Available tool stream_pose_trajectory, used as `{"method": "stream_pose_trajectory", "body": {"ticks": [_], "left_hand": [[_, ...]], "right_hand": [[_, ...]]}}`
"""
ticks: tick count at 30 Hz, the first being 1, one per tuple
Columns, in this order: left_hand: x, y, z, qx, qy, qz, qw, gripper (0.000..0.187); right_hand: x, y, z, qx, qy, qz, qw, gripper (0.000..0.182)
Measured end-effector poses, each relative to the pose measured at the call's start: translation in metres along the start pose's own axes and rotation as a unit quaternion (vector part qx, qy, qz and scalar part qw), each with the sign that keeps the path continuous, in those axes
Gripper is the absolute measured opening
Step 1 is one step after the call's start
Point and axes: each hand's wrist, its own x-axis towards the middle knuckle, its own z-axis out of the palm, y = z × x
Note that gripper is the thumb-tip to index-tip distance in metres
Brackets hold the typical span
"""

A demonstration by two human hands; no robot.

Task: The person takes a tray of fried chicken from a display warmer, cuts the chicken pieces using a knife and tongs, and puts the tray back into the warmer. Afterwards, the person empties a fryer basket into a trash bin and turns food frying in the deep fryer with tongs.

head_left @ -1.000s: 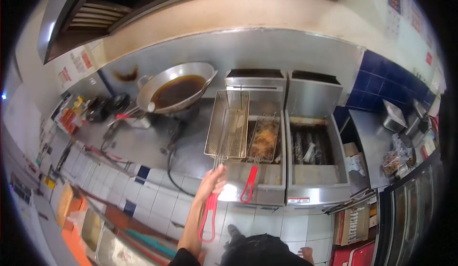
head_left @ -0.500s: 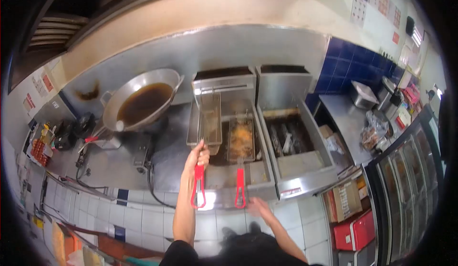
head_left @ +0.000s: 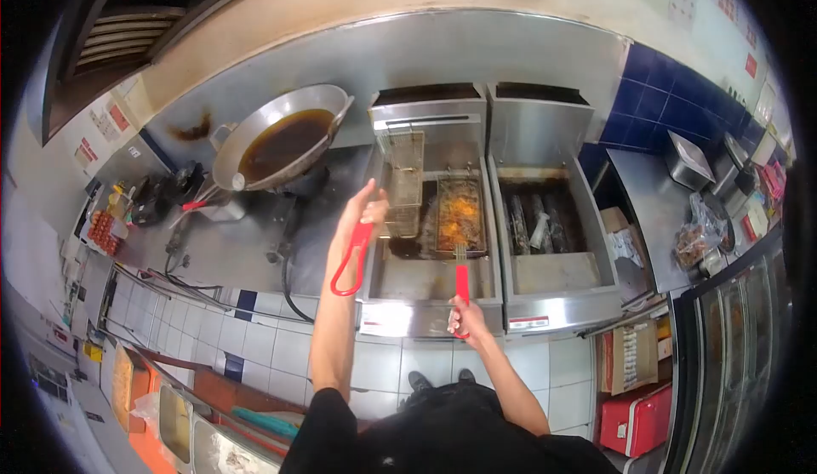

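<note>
My left hand [head_left: 363,208] is closed on the red handle of an empty-looking wire fry basket [head_left: 403,172], which is tilted over the left part of the first fryer [head_left: 434,282]. With fingers wrapped round it, my right hand [head_left: 465,315] holds the red handle of a second fry basket [head_left: 460,214]. Orange-brown pieces of food lie in that second basket, which sits low in the dark oil of the same fryer.
A large wok [head_left: 285,142] of dark liquid stands at the left. Beside the first fryer is another fryer [head_left: 557,274] with dark wrapped objects inside. A steel counter [head_left: 638,210] with a plastic bag is at the right, above a red cooler [head_left: 634,419].
My right hand has moved up and taken hold of the second basket's handle. My left hand still grips its basket, whose handle now slants more. The camera view has shifted.
</note>
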Motion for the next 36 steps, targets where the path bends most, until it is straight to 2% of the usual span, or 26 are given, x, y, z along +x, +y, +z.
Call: {"method": "stream_pose_trajectory", "body": {"ticks": [2, 5, 7, 9, 11, 13, 14, 15, 17, 18, 19, 22, 25, 26, 27, 29, 31, 33, 35, 36], "left_hand": [[-0.001, -0.001, -0.025, 0.070, 0.023, 0.020, 0.997, 0.035], [-0.011, -0.009, -0.070, 0.125, 0.061, 0.026, 0.990, 0.033], [-0.010, -0.029, -0.070, 0.190, 0.105, 0.087, 0.972, 0.032], [-0.005, -0.028, -0.063, 0.176, 0.096, 0.089, 0.976, 0.032], [-0.010, -0.029, -0.064, 0.231, 0.069, 0.084, 0.967, 0.037], [-0.020, -0.041, -0.063, 0.227, 0.096, 0.119, 0.962, 0.047], [-0.029, -0.040, -0.069, 0.280, 0.079, 0.132, 0.948, 0.054], [-0.037, -0.041, -0.078, 0.265, 0.088, 0.149, 0.949, 0.054], [-0.060, -0.059, -0.089, 0.426, 0.244, 0.266, 0.829, 0.055], [-0.080, -0.066, -0.103, 0.440, 0.255, 0.294, 0.809, 0.053], [-0.097, -0.070, -0.139, 0.411, 0.282, 0.311, 0.809, 0.049], [-0.162, -0.106, -0.198, 0.319, 0.381, 0.329, 0.803, 0.044], [-0.221, -0.145, -0.271, 0.192, 0.502, 0.314, 0.782, 0.036], [-0.239, -0.158, -0.300, 0.160, 0.539, 0.314, 0.766, 0.034], [-0.256, -0.167, -0.323, 0.120, 0.563, 0.308, 0.758, 0.033], [-0.283, -0.179, -0.361, 0.083, 0.587, 0.277, 0.756, 0.032], [-0.307, -0.166, -0.392, 0.087, 0.604, 0.262, 0.748, 0.028], [-0.329, -0.156, -0.429, 0.103, 0.609, 0.243, 0.748, 0.026], [-0.354, -0.130, -0.467, 0.212, 0.596, 0.212, 0.745, 0.024], [-0.367, -0.117, -0.489, 0.199, 0.599, 0.204, 0.749, 0.021]], "right_hand": [[-0.006, 0.023, -0.025, -0.011, 0.002, -0.008, 1.000, 0.023], [-0.011, 0.006, -0.026, -0.038, 0.006, -0.016, 0.999, 0.023], [-0.006, -0.009, -0.015, -0.035, -0.034, -0.037, 0.998, 0.027], [-0.007, 0.012, -0.024, -0.049, -0.035, -0.025, 0.998, 0.024], [-0.005, 0.024, -0.027, -0.084, 0.004, -0.003, 0.996, 0.025], [-0.008, 0.006, -0.016, -0.081, 0.007, -0.009, 0.997, 0.027], [-0.009, -0.003, -0.010, -0.069, 0.018, -0.023, 0.997, 0.030], [-0.003, -0.003, -0.011, -0.084, 0.012, -0.005, 0.996, 0.030], [-0.001, 0.011, -0.024, -0.094, -0.023, -0.003, 0.995, 0.030], [-0.002, 0.018, -0.024, -0.103, -0.019, 0.027, 0.994, 0.031], [-0.001, 0.021, -0.025, -0.125, -0.027, 0.058, 0.990, 0.031], [-0.001, 0.012, -0.015, -0.103, 0.009, 0.018, 0.994, 0.027], [-0.001, -0.004, -0.018, -0.092, 0.010, 0.029, 0.995, 0.040], [0.001, 0.000, -0.027, -0.173, 0.048, 0.023, 0.983, 0.045], [0.000, 0.002, -0.015, -0.250, 0.130, 0.025, 0.959, 0.043], [0.002, -0.001, -0.019, -0.280, 0.198, -0.030, 0.939, 0.044], [-0.001, 0.003, -0.040, -0.308, 0.270, -0.134, 0.902, 0.043], [-0.012, 0.014, -0.054, -0.271, 0.313, -0.158, 0.897, 0.041], [-0.018, 0.036, -0.044, -0.226, 0.337, -0.192, 0.893, 0.038], [-0.021, 0.054, -0.038, -0.149, 0.413, -0.197, 0.877, 0.035]]}}
